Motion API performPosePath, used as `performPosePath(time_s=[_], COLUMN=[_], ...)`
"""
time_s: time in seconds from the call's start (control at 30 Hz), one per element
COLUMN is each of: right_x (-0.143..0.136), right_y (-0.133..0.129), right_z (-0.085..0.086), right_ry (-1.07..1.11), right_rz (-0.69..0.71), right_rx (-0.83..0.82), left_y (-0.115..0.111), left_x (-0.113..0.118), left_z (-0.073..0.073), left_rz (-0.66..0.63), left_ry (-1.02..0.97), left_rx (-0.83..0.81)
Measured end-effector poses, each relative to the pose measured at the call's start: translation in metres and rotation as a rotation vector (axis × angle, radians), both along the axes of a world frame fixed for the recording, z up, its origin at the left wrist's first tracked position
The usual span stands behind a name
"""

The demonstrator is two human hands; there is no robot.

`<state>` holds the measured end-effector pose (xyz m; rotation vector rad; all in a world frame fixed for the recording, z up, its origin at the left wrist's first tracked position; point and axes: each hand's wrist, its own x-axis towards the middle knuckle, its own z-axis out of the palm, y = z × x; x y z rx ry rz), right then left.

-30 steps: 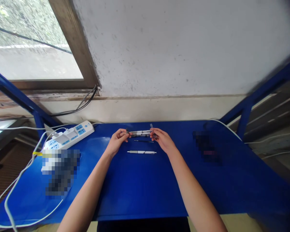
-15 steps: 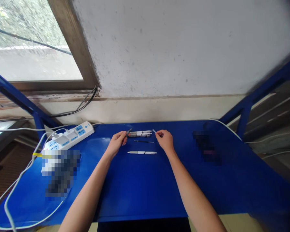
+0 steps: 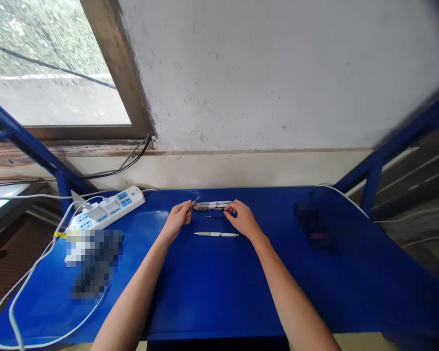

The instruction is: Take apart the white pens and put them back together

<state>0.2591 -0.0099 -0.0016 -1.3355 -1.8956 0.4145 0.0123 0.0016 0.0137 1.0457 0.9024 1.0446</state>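
Observation:
Between the thumb and fingers of my left hand (image 3: pixel 178 218), a short dark pen barrel piece (image 3: pixel 195 202) points up and to the right. My right hand (image 3: pixel 240 218) has its fingertips pinched on the right end of a thin dark pen refill (image 3: pixel 214 216), which lies across the blue table. That end is hidden under the fingers. Just behind the refill, several white-and-grey pens (image 3: pixel 214 205) lie side by side, partly covered by my right hand. Closer to me, a single white-and-grey click pen (image 3: pixel 216 234) lies flat, touched by neither hand.
A white power strip (image 3: pixel 109 209) with plugs in it lies at the left of the blue table (image 3: pixel 215 287). Beside it is a blurred-out dark object (image 3: pixel 95 265), with white cable around it. Another blurred dark thing (image 3: pixel 312 222) lies at the right. A wall (image 3: pixel 259 73) rises behind.
My right hand has come down and left onto the refill's right end. The small clear piece it held no longer shows. My left hand still holds the barrel piece. The view has shifted slightly.

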Motion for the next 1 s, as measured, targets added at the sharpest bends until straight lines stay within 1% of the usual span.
performPosePath(time_s=[0.07, 0.13, 0.27, 0.4, 0.5, 0.6, 0.73, 0.8, 0.9, 1.0], right_x=[-0.0029, -0.0035, -0.0037, -0.0056, -0.0063, -0.0063, -0.0063, -0.0065, -0.0068, -0.0079], right_y=[-0.0022, -0.0031, -0.0026, -0.0017, -0.0017, -0.0014, -0.0001, 0.0003, 0.0003, -0.0005], right_z=[-0.0001, -0.0023, -0.006, -0.0048, -0.003, -0.0019, -0.0003, 0.0005, 0.0015, 0.0025], right_ry=[-0.051, -0.088, -0.126, -0.09, 0.0, 0.14, 0.38, 0.467, 0.522, 0.515], right_rz=[0.069, 0.105, 0.129, 0.157, 0.122, 0.074, 0.099, 0.112, 0.124, 0.141], right_rx=[-0.018, -0.032, -0.051, -0.06, -0.149, -0.26, -0.331, -0.352, -0.375, -0.386], left_y=[0.0002, 0.0004, 0.0007, 0.0007, 0.0004, -0.0002, -0.001, -0.0012, -0.0013, -0.0014], left_x=[-0.0001, 0.0006, 0.0022, 0.0024, 0.0023, 0.0022, 0.0023, 0.0025, 0.0032, 0.0038], left_z=[-0.0001, -0.0002, -0.0006, -0.0015, -0.0022, -0.0025, -0.0026, -0.0028, -0.0028, -0.002], left_rz=[0.007, 0.012, 0.018, 0.011, 0.002, 0.003, 0.004, 0.006, 0.034, 0.041], left_ry=[-0.005, -0.005, 0.013, 0.039, 0.064, 0.077, 0.092, 0.102, 0.129, 0.177], left_rx=[-0.002, 0.0, 0.011, 0.022, 0.034, 0.038, 0.037, 0.041, 0.062, 0.09])
